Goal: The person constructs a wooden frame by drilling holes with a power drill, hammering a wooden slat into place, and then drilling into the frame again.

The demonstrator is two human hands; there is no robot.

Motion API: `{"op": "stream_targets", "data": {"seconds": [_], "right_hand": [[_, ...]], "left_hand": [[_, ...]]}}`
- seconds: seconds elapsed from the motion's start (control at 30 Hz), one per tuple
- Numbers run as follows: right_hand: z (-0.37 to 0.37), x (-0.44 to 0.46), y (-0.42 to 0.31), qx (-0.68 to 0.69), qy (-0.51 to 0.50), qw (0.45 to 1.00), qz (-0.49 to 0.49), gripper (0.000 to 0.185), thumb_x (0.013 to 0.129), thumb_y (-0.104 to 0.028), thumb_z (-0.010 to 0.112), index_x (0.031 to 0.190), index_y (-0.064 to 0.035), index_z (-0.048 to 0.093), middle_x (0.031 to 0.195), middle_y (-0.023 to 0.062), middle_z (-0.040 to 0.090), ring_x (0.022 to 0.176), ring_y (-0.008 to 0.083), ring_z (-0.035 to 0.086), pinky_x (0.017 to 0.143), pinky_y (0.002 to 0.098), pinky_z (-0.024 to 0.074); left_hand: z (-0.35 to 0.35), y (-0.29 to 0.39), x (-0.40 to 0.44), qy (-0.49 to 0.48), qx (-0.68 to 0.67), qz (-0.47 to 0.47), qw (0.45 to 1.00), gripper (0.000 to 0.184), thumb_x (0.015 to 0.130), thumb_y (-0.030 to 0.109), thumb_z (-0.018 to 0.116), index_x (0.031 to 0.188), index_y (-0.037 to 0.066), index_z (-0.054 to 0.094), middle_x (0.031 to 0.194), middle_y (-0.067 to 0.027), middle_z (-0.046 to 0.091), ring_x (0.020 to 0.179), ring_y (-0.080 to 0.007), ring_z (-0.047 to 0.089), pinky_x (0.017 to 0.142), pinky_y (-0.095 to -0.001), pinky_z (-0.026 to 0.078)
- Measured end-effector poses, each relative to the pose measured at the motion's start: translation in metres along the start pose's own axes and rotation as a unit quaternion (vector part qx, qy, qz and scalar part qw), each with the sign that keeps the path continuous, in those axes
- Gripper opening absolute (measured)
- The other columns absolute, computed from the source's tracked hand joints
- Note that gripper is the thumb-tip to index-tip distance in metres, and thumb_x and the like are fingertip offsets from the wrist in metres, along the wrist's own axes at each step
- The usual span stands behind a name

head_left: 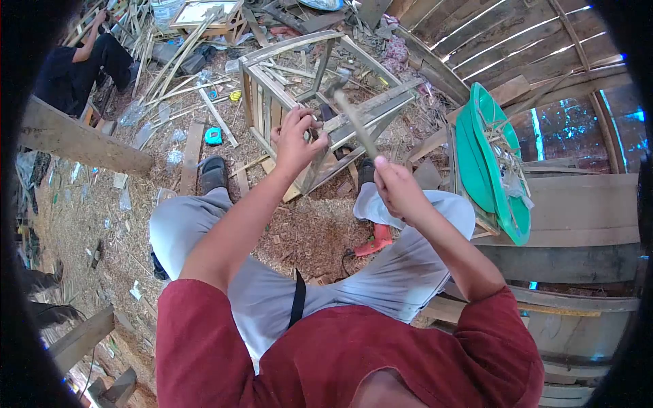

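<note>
1. Two bare hands work at 12 o'clock and just right of it, over a slatted wooden frame point(393, 93) set on ground strewn with shavings and scraps.
2. The left hand point(298, 139), at 11 o'clock, reaches to the near side of the frame, its fingers bent and partly spread beside the rails; whether they pinch anything small cannot be told.
3. The right hand point(401, 192), close to 3 o'clock, has its fingers closed around the lower end of a hammer point(357, 126), whose handle slants up toward 11 o'clock, its head above the frame and apart from the left hand.
4. Below, toward 4 o'clock, a red power tool point(375, 241) lies on the ground between the seated person's legs, clad in light gray trousers point(262, 292).
5. Out at 10 o'clock, a turquoise tape measure point(213, 136) lies near a flat board point(192, 158), while farther off in the same direction sits a co-worker point(81, 71) in dark clothing, partly cut off by the view's edge.
6. Thin wooden strips point(180, 58) lie piled at 11 o'clock.
7. Between 2 and 3 o'clock, green plastic pieces point(484, 163) stand tilted near the plank wall point(507, 41), with scraps gathered in one.
</note>
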State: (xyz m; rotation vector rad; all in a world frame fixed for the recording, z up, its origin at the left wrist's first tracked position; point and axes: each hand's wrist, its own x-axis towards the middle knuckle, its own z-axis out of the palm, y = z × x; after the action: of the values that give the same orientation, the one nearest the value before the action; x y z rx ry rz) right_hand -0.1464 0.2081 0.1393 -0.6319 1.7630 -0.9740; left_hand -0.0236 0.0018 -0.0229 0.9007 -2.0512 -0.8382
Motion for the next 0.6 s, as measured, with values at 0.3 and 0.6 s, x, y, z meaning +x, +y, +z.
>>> {"op": "stream_targets", "data": {"seconds": [0.3, 0.6], "right_hand": [[-0.002, -0.009, -0.029, 0.006, 0.012, 1.0, -0.015, 0.051, 0.112, -0.053, 0.045, 0.077, -0.016, 0.048, 0.055, -0.0065, 0.036, 0.041, 0.0067, 0.03, 0.037, 0.0276, 0.0225], [-0.003, -0.009, -0.011, 0.027, -0.004, 0.996, 0.09, 0.053, 0.112, -0.053, 0.045, 0.075, -0.0152, 0.047, 0.052, -0.0056, 0.036, 0.035, 0.0089, 0.026, 0.033, 0.0296, 0.0189]], "left_hand": [[0.002, -0.001, -0.001, 0.006, -0.008, 0.0, 1.0, 0.025, 0.077, 0.032, 0.082, 0.094, 0.017, 0.072, 0.134, -0.0008, 0.064, 0.145, -0.0273, 0.048, 0.107, -0.0581, 0.029], [-0.002, 0.0, 0.0, -0.019, 0.009, -0.01, 1.0, 0.028, 0.079, 0.033, 0.08, 0.099, 0.015, 0.071, 0.142, -0.0017, 0.062, 0.15, -0.03, 0.044, 0.108, -0.062, 0.027]]}}
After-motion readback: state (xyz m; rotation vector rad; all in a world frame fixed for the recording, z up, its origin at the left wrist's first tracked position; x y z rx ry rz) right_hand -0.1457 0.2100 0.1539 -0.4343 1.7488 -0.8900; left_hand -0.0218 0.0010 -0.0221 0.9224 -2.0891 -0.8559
